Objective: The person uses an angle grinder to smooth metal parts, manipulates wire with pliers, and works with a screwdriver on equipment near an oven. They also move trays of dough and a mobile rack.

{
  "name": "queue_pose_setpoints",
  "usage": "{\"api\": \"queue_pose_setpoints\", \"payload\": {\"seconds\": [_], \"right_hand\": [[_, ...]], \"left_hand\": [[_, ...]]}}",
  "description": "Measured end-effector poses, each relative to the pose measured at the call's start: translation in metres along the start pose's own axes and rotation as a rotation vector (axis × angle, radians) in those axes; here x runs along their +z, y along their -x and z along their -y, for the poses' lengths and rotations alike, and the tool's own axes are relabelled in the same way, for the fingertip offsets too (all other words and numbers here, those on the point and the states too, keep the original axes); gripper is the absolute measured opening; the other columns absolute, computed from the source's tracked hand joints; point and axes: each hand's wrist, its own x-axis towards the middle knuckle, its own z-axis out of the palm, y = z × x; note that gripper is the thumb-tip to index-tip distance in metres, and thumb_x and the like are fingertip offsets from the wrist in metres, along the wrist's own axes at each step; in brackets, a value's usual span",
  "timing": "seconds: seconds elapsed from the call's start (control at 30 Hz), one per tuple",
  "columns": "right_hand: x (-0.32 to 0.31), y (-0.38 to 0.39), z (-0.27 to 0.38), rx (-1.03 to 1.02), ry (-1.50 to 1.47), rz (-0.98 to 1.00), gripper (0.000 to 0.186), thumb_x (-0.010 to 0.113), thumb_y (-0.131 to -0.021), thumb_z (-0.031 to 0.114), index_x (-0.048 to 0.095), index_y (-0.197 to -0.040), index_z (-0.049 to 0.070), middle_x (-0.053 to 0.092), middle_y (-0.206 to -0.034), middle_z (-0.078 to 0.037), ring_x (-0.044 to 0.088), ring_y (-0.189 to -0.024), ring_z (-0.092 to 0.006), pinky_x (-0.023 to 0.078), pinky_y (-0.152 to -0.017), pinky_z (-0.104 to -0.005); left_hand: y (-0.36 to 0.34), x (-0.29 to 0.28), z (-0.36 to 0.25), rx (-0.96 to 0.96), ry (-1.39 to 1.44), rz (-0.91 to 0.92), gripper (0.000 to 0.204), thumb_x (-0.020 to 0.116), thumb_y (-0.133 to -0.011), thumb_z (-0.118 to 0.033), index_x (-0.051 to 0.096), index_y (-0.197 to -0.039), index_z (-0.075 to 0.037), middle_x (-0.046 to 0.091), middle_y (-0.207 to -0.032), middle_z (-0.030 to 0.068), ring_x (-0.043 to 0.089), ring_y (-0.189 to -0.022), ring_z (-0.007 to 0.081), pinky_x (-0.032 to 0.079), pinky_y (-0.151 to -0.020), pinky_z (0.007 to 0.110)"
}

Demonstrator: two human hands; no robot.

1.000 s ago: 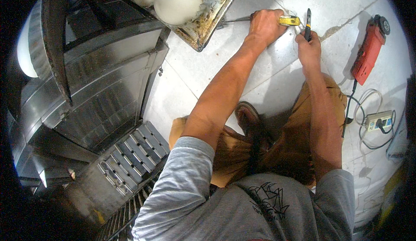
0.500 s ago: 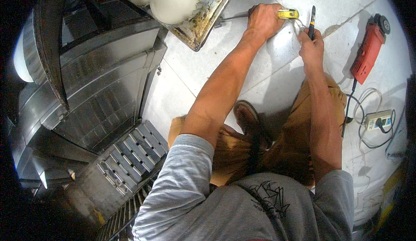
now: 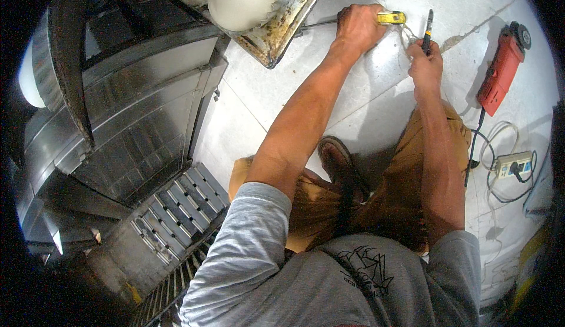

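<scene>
Both hands have shifted only slightly over the last second: the left hand (image 3: pixel 359 27) has slid a little farther up the floor with the yellow tape measure (image 3: pixel 391 17), and the right hand (image 3: pixel 425 68) has followed, its dark pen-like tool (image 3: pixel 428 30) now standing more upright.

At this moment the left hand's grip is closed over the tape measure's case, pressing it to the pale tiled floor (image 3: pixel 271 97) at the far side of the scene. A thin metal strip (image 3: pixel 321 24), probably the blade, runs left from the hand toward the corner of a stained metal tray (image 3: pixel 276 38). The right hand's grip is closed around the dark tool, whose tip points away, just right of the tape case. Whether the tip touches the floor cannot be told.

Judging by this, the measure looks set in place and the marking seems about to happen or just under way; no clear mark shows on the tile yet.

A red angle grinder (image 3: pixel 500 68) lies untouched at the far right, its cord leading to a white power strip (image 3: pixel 513 165), so any cutting appears undone.
</scene>
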Motion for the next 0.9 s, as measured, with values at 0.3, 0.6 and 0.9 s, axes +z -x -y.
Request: {"api": "queue_pose_setpoints", "payload": {"seconds": [0.3, 0.6, 0.9], "right_hand": [[0.013, 0.023, 0.01, -0.112, 0.401, 0.214, 0.038, 0.067, -0.082, 0.022, 0.058, -0.11, -0.002, 0.066, -0.101, -0.021, 0.064, -0.092, -0.0368, 0.049, -0.085, -0.0429], [-0.01, -0.03, -0.058, -0.311, 0.77, 0.292, 0.057, 0.066, -0.082, 0.045, 0.059, -0.114, -0.002, 0.068, -0.107, -0.023, 0.066, -0.1, -0.0401, 0.053, -0.084, -0.0451], [0.02, 0.035, -0.058, -0.436, 1.156, 0.435, 0.057, 0.072, -0.077, 0.028, 0.048, -0.115, -0.005, 0.066, -0.099, -0.028, 0.065, -0.095, -0.0443, 0.052, -0.085, -0.0493]], "left_hand": [[-0.005, 0.0, 0.011, -0.06, 0.037, 0.015, 0.023, 0.075, -0.076, -0.026, 0.069, -0.092, -0.011, 0.07, -0.085, 0.0161, 0.068, -0.082, 0.037, 0.054, -0.074, 0.047], [0.044, -0.007, -0.051, 0.123, 0.197, 0.219, 0.042, 0.063, -0.089, -0.03, 0.05, -0.118, -0.003, 0.068, -0.087, 0.0222, 0.066, -0.083, 0.0436, 0.054, -0.073, 0.048], [0.185, 0.004, 0.114, -0.173, 0.289, 0.386, 0.046, 0.058, -0.094, -0.042, 0.058, -0.115, -0.001, 0.063, -0.107, 0.0248, 0.059, -0.107, 0.0397, 0.046, -0.093, 0.049]]}}
